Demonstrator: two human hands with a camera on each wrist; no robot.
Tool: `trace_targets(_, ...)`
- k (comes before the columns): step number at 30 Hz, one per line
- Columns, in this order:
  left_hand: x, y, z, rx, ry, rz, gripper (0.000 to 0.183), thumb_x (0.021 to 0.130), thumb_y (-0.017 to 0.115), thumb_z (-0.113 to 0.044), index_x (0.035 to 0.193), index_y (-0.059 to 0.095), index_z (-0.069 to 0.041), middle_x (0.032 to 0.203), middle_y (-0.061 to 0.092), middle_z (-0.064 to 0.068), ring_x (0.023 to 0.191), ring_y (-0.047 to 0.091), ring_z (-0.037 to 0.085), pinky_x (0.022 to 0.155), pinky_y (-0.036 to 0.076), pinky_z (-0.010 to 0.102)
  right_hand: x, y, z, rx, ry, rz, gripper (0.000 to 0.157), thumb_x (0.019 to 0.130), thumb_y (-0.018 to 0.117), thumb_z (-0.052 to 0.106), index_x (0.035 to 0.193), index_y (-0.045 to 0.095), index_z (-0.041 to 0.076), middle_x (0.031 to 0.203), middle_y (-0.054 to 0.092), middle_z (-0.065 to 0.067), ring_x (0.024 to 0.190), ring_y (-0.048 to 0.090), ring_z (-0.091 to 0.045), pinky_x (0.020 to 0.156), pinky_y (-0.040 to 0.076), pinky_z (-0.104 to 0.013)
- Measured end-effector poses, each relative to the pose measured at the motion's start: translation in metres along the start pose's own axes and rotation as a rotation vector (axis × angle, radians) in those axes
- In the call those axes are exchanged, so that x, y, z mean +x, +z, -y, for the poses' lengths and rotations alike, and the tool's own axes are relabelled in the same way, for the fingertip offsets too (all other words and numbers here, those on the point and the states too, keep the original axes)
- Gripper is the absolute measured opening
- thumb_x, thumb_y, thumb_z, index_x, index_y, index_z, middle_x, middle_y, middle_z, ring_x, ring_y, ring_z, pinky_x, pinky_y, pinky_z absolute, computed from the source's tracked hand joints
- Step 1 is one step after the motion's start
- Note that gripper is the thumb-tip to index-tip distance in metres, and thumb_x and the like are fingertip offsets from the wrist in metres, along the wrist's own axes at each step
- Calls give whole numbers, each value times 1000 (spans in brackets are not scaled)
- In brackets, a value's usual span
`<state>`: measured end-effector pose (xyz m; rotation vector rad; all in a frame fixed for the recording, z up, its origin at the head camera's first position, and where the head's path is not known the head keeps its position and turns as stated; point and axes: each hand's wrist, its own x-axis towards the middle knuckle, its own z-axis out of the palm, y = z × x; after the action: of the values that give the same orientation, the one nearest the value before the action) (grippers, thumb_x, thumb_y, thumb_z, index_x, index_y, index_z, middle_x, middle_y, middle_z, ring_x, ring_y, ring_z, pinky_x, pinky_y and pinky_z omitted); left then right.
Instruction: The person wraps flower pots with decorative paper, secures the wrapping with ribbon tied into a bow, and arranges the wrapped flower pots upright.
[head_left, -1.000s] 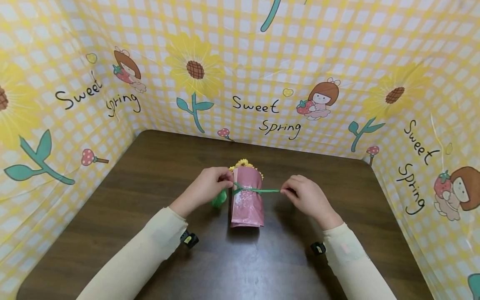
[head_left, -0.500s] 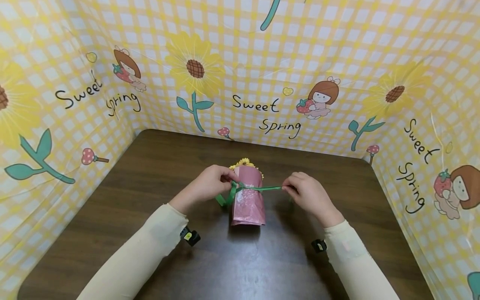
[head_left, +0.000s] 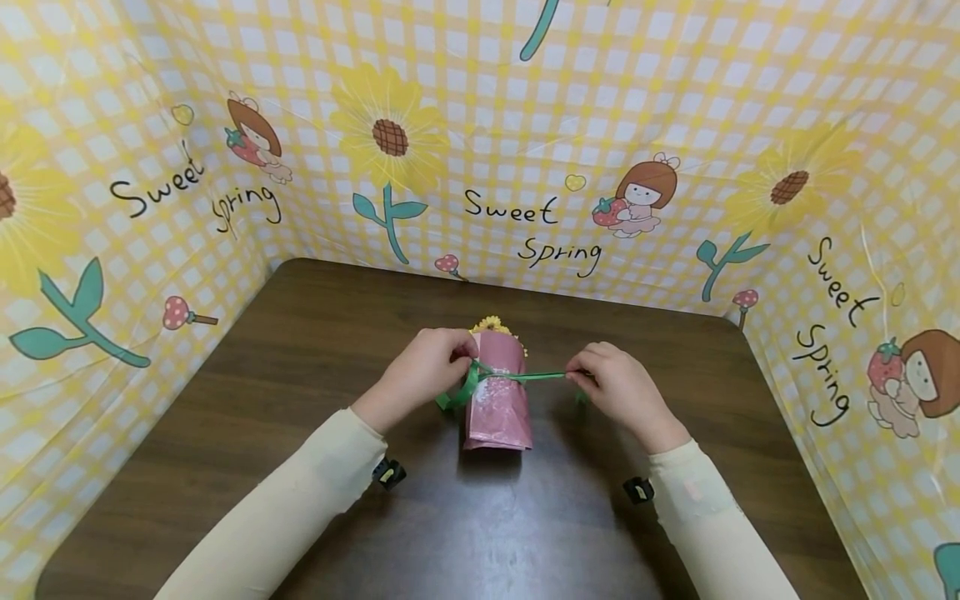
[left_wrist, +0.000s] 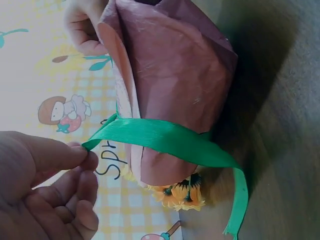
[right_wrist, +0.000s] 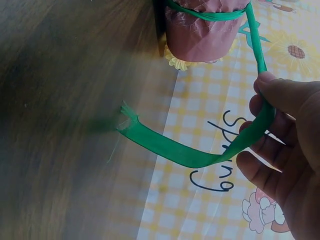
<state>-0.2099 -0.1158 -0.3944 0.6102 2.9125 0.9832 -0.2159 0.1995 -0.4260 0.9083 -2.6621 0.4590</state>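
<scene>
A bouquet wrapped in pink paper (head_left: 498, 417) lies on the table, its yellow flowers (head_left: 489, 322) showing at the far end. Round its middle runs a green ribbon (head_left: 536, 376). At the bouquet's left side my left hand (head_left: 431, 364) pinches the ribbon between thumb and forefinger; in the left wrist view a ribbon tail (left_wrist: 240, 200) hangs across the paper. To the right, my right hand (head_left: 618, 385) pinches the other length and holds it stretched away from the wrap. Its frayed loose end (right_wrist: 165, 145) dangles below the fingers in the right wrist view.
The dark wooden table (head_left: 300, 333) extends around the bouquet. A yellow checked cloth (head_left: 480, 167) with printed flowers and lettering stands as a wall at the back and both sides. A small black device sits at each wrist.
My left hand has shifted slightly right and pinches the ribbon closer to the bouquet, where a green loop now shows. My right hand has risen a little, keeping the ribbon stretched.
</scene>
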Motion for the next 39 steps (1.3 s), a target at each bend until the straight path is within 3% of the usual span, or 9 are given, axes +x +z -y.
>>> trace_targets(6, 1, 1, -1, 39, 58, -13, 13, 93, 63, -4, 95, 73, -12, 90, 66, 0, 79, 58, 16, 68, 51, 30, -1, 1, -3, -18, -21, -7, 11, 86, 83, 15, 95, 77, 18, 91, 67, 7, 87, 59, -15, 77, 52, -35)
trace_targets(11, 1, 0, -3, 31, 53, 20, 11, 91, 67, -8, 94, 77, -11, 85, 67, -1, 73, 58, 13, 64, 51, 29, -1, 1, -5, -49, -29, -62, 11, 85, 84, 12, 93, 79, 18, 85, 63, 6, 81, 55, -17, 74, 48, -34)
trace_targets(18, 1, -1, -8, 58, 53, 15, 8, 95, 73, -9, 102, 76, -10, 90, 71, 0, 78, 61, 12, 69, 53, 29, 5, 1, 3, 7, 174, -25, 4, 92, 76, 19, 96, 77, 20, 81, 69, 11, 73, 58, -10, 64, 49, -34)
trace_targets(24, 1, 0, -12, 93, 83, -11, 2, 93, 76, -12, 93, 77, -13, 87, 70, -2, 79, 61, 13, 72, 53, 31, 13, 4, 12, 157, 312, -70, 8, 95, 74, 21, 101, 78, 17, 89, 72, 5, 74, 62, -12, 67, 51, -34)
trace_targets(28, 1, 2, -13, 129, 122, -18, 6, 91, 78, -12, 88, 75, -16, 84, 69, -4, 82, 60, 14, 76, 53, 34, 23, 9, 19, 328, 415, -190, 12, 95, 75, 28, 97, 77, 16, 86, 72, 2, 75, 61, -15, 68, 50, -32)
trace_targets(32, 0, 5, -14, 156, 113, -8, 7, 92, 77, -14, 88, 73, -17, 84, 68, -5, 84, 60, 15, 77, 53, 35, 35, 12, 26, 465, 519, -322, 14, 91, 79, 26, 93, 72, 14, 86, 71, -1, 77, 62, -16, 68, 50, -29)
trace_targets(36, -1, 7, -15, 170, 117, -2, 8, 93, 76, -13, 88, 70, -17, 83, 67, -6, 82, 59, 14, 75, 53, 34, 49, 10, 34, 540, 535, -385, 11, 90, 76, 12, 98, 68, 11, 92, 71, -4, 81, 64, -17, 71, 51, -27)
trace_targets(39, -1, 8, -16, 185, 157, -15, 11, 92, 76, -13, 86, 69, -18, 81, 66, -7, 81, 58, 14, 74, 52, 33, 59, 7, 42, 553, 482, -380, 11, 90, 70, 5, 100, 68, 10, 94, 71, -5, 82, 63, -18, 72, 51, -29)
